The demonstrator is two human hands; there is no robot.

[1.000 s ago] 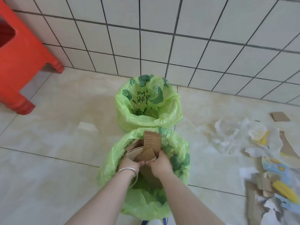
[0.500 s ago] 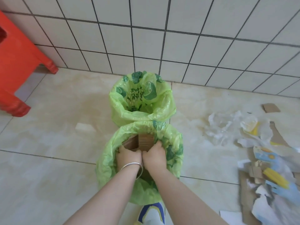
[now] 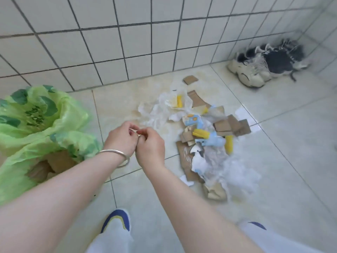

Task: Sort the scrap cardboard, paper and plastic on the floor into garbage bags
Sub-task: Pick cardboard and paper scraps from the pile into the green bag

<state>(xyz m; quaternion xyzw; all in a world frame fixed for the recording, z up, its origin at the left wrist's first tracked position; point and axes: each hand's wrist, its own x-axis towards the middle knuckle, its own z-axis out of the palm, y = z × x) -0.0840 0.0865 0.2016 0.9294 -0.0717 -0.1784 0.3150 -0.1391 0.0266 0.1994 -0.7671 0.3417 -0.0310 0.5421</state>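
A tiled wall (image 3: 127, 42) is filling the upper part of the view, meeting a pale tiled floor (image 3: 282, 143) below. Two green garbage bags are sitting at the left edge, both cut off by the frame: the farther bag (image 3: 36, 110) is standing open with its contents hidden, and the nearer bag (image 3: 23, 161) is showing brown cardboard pieces (image 3: 58, 159) inside its mouth. A scrap pile (image 3: 206, 137) is lying on the floor to the right of the hands, mixing brown cardboard, white paper, clear plastic film and blue-and-yellow printed wrappers; single pieces are overlapping and hard to separate. One small cardboard square (image 3: 190, 79) is lying apart, near the wall. A pair of shoes (image 3: 264, 66) is resting in the far right corner, blurred. The left hand (image 3: 122, 139), wearing a silver bangle (image 3: 116, 154), and the right hand (image 3: 151, 147) are hovering together above the floor between bags and pile, fingers curled and fingertips meeting; whether they are pinching something small cannot be told. A blue-and-yellow shoe tip (image 3: 116, 220) is showing at the bottom, partly covered by a white trouser leg (image 3: 109, 241).
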